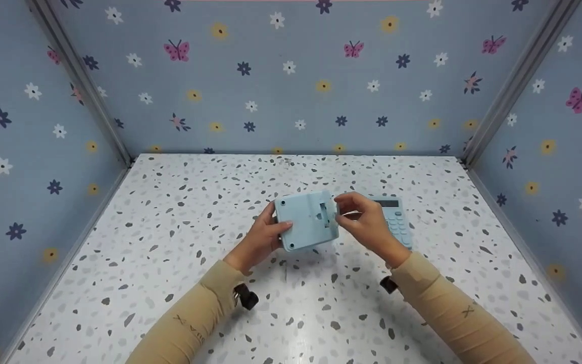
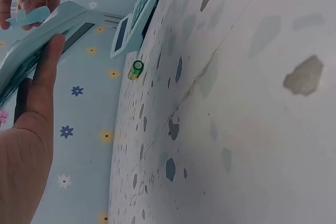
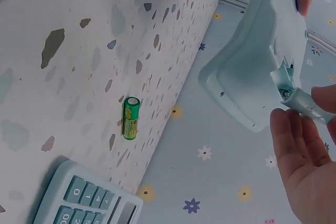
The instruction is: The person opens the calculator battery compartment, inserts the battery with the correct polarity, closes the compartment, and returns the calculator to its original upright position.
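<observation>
Calculators: two. The first calculator [image 1: 301, 232] is held above the worktop [image 1: 195, 212], its back facing up; its battery slot [image 1: 324, 215] is uncovered, and two dark feet show on that back. The second calculator [image 1: 398, 222] lies on the worktop, keys up, to the right and partly behind the right hand [image 1: 367, 222].

Hands: two. Left hand [image 1: 260, 235]: fingers curled round one end of the first calculator, thumb on its back. Right hand: fingers pinching one small light-blue cover [image 3: 310, 106] just beside the slot; cannot tell whether cover and slot touch.

Batteries: one loose green battery [image 3: 130, 119], lying on the worktop near the second calculator.

Sleeves: two, tan. Patterned walls [image 1: 271, 45]: three, seen from the head.
</observation>
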A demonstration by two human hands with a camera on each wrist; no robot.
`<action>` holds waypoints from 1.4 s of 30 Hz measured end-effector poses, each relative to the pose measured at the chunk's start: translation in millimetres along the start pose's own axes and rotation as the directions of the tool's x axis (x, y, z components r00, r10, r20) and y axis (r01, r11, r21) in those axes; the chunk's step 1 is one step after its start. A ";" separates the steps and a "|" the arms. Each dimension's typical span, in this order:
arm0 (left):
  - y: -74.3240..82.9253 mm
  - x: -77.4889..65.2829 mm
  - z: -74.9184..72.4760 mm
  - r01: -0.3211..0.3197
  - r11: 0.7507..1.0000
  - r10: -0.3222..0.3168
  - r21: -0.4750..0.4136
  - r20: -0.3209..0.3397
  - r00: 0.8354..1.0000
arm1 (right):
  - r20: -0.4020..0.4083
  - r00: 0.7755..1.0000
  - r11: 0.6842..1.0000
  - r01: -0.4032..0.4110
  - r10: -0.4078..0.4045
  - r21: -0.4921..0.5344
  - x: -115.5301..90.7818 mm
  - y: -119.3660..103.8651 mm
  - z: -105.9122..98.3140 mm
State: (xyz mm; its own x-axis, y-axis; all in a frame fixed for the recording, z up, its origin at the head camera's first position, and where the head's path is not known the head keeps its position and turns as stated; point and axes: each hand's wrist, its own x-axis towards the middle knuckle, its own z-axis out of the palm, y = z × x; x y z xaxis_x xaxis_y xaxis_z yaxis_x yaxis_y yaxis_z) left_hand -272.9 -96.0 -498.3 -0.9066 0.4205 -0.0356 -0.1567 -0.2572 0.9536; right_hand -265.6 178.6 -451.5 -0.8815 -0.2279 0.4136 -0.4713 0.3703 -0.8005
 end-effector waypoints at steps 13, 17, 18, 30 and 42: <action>2.0 -3.7 -9.9 0.007 1.000 -0.008 -0.008 -0.038 0.999 | -0.015 0.998 0.998 -0.065 0.065 -0.009 1.5 5.9 -3.4; 2.1 -5.1 -12.8 0.008 1.000 -0.008 -0.004 -0.047 0.999 | -0.009 0.997 0.997 -0.073 0.073 -0.028 0.3 8.2 -4.3; 2.1 -5.5 -13.4 0.007 1.000 -0.007 -0.004 -0.049 0.999 | -0.006 0.997 0.997 -0.076 0.076 -0.029 0.0 8.6 -4.5; 3.1 -6.8 -18.0 -0.004 1.000 0.005 0.009 -0.071 0.997 | 0.039 0.994 0.992 -0.097 0.100 -0.079 -4.8 18.5 -6.0; 5.1 -8.2 -21.5 -0.012 1.000 0.011 -0.004 -0.080 0.997 | 0.124 0.984 0.986 -0.108 0.124 -0.131 -10.6 24.2 -5.1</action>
State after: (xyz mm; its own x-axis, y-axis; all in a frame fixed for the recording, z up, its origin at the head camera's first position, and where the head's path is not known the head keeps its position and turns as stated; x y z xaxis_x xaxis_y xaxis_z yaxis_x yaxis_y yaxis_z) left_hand -274.6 -119.4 -499.6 -0.9368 0.3464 -0.0488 -0.1479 -0.2658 0.9526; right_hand -267.8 194.7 -473.1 -0.9226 -0.2901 0.2541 -0.3734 0.5073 -0.7767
